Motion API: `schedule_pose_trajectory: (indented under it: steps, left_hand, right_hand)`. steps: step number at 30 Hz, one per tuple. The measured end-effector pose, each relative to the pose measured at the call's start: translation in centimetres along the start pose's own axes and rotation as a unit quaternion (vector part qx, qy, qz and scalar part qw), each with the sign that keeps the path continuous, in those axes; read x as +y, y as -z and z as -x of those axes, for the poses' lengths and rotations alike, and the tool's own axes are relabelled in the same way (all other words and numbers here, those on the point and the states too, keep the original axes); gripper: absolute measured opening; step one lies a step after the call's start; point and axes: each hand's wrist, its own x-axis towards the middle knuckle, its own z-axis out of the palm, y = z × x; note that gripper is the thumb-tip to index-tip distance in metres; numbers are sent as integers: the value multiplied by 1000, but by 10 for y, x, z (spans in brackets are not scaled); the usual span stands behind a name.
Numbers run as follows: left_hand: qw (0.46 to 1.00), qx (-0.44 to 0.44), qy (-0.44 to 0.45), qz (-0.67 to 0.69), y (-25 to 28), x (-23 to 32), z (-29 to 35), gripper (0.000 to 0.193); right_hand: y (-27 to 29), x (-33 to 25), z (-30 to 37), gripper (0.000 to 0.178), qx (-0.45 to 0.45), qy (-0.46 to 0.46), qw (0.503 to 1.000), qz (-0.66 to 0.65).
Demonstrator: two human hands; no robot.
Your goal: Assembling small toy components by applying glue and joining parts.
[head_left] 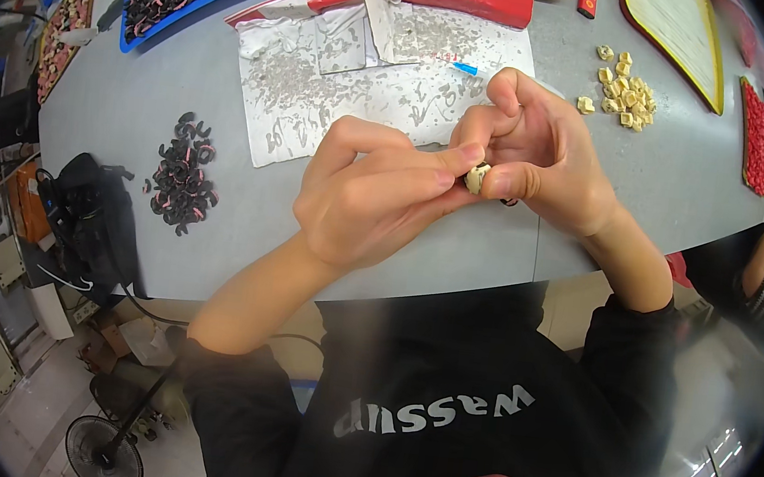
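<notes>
In front of my chest, a small cream piece [477, 179] with a dark part against it is pinched between both hands. My left hand [360, 185] grips it from the left, thumb and fingertips pressed together. My right hand [548, 163] holds its other side between thumb and bent index finger. Something small and dark shows under the right thumb, too hidden to name. To the left lies a loose pile of black curved pieces [185, 176], some with pink edges. Similar cream pieces [631, 99] lie heaped beyond my right hand.
A marked white sheet [267, 138] with a red strip lies beyond my hands, bearing a blue-hubbed needle tip [465, 68]. At the back are a blue tray [126, 42] of black pieces and a yellow-rimmed tray [716, 92]. A black bag [91, 217] sits at the left edge.
</notes>
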Motion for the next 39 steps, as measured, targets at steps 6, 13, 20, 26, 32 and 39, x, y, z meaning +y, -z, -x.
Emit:
schedule_pose_trajectory:
  steps: [6,13,20,26,32,39]
  left_hand:
    - [998,-4,33,58,-2,2,-2,44]
    - [984,-57,74,151,0,15,-5,43]
    - [973,-77,102,190,2,17,-5,37]
    - [963,-106,104,225,5,16,-3,31]
    - [961,-92,97,241,4,16,1,32]
    - [964,-137,78,216,13,16,-4,36]
  right_hand:
    - [2,-2,4,57,-22,-6,999,-33]
    - [-7,-8,11,62,-49,-62,992,-98]
    - [-1,-1,14,48,-129,-44,983,-119]
    - [-6,-5,14,63,-89,-83,989,-88]
    - [-8,-5,13,64,-91,-63,991,-76]
    - [-7,-2,14,64,-104,-47,992,-61]
